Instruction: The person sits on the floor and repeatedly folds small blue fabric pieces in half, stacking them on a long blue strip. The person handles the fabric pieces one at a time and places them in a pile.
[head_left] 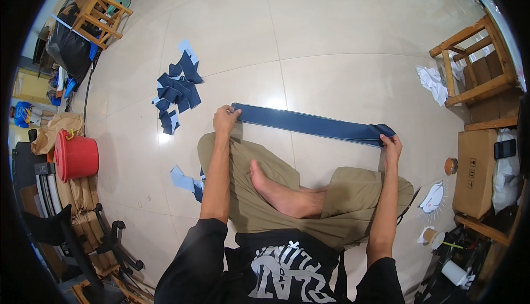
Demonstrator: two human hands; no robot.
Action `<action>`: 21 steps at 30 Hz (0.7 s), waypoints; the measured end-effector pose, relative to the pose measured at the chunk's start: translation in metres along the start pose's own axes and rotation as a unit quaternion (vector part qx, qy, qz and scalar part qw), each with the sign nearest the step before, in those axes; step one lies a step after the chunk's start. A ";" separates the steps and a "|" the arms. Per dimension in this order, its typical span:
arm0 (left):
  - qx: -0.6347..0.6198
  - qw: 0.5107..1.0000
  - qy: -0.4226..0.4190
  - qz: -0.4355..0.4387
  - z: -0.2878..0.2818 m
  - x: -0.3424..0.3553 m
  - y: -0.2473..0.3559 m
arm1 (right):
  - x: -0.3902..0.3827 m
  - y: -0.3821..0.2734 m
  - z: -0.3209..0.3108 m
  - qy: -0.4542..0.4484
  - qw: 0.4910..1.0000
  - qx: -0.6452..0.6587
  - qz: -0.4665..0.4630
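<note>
A long dark blue fabric strip (309,123) stretches between my two hands, above the tiled floor and in front of my crossed legs. My left hand (226,120) pinches its left end between thumb and fingers. At the other end, my right hand (391,145) grips the strip, where the cloth looks folded over in layers. Beyond my left hand, a loose heap of dark blue and light blue fabric pieces (179,90) lies on the floor. More light blue fabric scraps (183,179) lie beside my left forearm, which partly hides them.
At left stand a red lidded bucket (77,156), a black bag (69,47) and wooden stools (99,14). On the right are a wooden stool frame (480,91), a cardboard box (475,174), a tape roll (451,166) and crumpled white cloth (432,84).
</note>
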State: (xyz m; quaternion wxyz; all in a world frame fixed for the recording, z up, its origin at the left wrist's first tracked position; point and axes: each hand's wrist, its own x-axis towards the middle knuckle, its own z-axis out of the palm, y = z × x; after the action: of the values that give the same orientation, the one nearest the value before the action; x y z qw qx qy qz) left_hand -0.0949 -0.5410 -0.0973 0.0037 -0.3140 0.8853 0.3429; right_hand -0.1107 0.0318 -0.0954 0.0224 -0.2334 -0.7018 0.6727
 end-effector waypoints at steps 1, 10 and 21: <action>0.019 1.000 0.014 0.006 0.000 0.000 -0.001 | 0.000 0.000 -0.001 0.003 1.000 0.018 0.008; 0.060 0.998 0.036 0.005 0.003 0.006 -0.010 | 0.003 0.004 -0.004 0.038 0.999 0.012 0.019; 0.071 0.996 0.058 0.013 0.003 0.008 -0.013 | 0.000 0.020 -0.010 0.092 0.982 -0.154 -0.057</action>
State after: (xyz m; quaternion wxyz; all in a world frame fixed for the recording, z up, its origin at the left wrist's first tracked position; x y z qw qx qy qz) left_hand -0.0947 -0.5507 -0.1093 -0.0301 -0.3208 0.9102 0.2601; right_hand -0.1010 0.0408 -0.1137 0.0890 -0.2547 -0.8039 0.5301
